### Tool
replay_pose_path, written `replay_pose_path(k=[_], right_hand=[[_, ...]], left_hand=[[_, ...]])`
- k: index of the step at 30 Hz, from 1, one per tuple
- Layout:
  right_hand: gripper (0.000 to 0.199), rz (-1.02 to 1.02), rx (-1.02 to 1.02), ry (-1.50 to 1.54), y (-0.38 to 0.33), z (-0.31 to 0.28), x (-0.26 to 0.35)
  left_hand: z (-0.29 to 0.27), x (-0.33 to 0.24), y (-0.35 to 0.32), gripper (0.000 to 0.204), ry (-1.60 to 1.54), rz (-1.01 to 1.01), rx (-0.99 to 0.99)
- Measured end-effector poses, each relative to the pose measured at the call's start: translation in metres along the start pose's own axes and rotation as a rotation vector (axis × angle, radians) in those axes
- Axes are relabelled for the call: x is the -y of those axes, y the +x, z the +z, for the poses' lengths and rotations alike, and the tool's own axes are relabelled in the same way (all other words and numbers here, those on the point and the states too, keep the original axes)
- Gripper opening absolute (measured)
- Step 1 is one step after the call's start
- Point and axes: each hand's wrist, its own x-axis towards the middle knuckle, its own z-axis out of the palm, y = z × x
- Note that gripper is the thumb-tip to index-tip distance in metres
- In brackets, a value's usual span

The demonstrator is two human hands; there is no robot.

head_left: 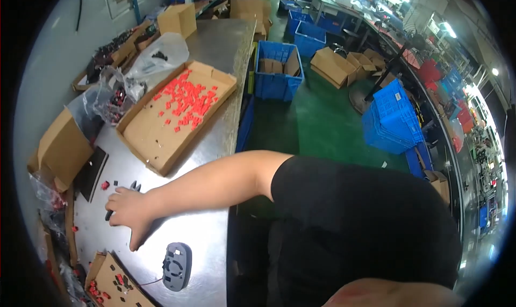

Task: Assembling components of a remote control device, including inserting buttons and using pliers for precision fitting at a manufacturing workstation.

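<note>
Fingers of one hand [126, 207], reaching in from the right at lower left of the frame, curl down on small black parts [109, 215] on the steel worktop [209, 237], seemingly gripping one. Which hand it is cannot be told; no second hand shows. A grey moulded piece [177, 265] lies just below; a red part [105, 185] sits nearby.

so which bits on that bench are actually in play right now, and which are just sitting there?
In play:
- hand flat on the metal bench, which hand I can't tell
- small black parts at its fingertips
- red piece beside them

Lying about:
- cardboard tray of red pieces
- grey moulded part
- plastic bags
- blue crates on the floor
</note>
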Motion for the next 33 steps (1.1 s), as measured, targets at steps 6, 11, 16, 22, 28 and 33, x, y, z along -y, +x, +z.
replay_pose_path(k=[6,11,16,22,28,33], right_hand=[[0.087,-0.04,0.042,-0.039,0.012,0.011,0.011],[0.083,0.017,0.102,-0.035,-0.004,-0.028,0.019],[0.085,0.052,0.098,-0.028,-0.009,-0.018,0.018],[0.082,0.041,0.132,-0.022,-0.009,-0.025,0.027],[0.085,0.024,0.103,-0.061,-0.003,-0.017,0.017],[0.086,-0.002,0.078,-0.045,-0.001,-0.022,0.013]], left_hand=[[0.004,0.011,-0.004,0.045,-0.043,-0.024,0.006],[-0.006,-0.004,-0.029,0.043,0.013,-0.131,-0.137],[-0.002,-0.014,-0.023,0.042,-0.008,-0.067,-0.213],[-0.011,-0.02,-0.026,0.04,0.003,-0.015,-0.219],[-0.016,-0.017,-0.031,0.038,-0.003,0.008,-0.234],[-0.011,-0.013,-0.037,0.036,-0.044,0.042,-0.282]])
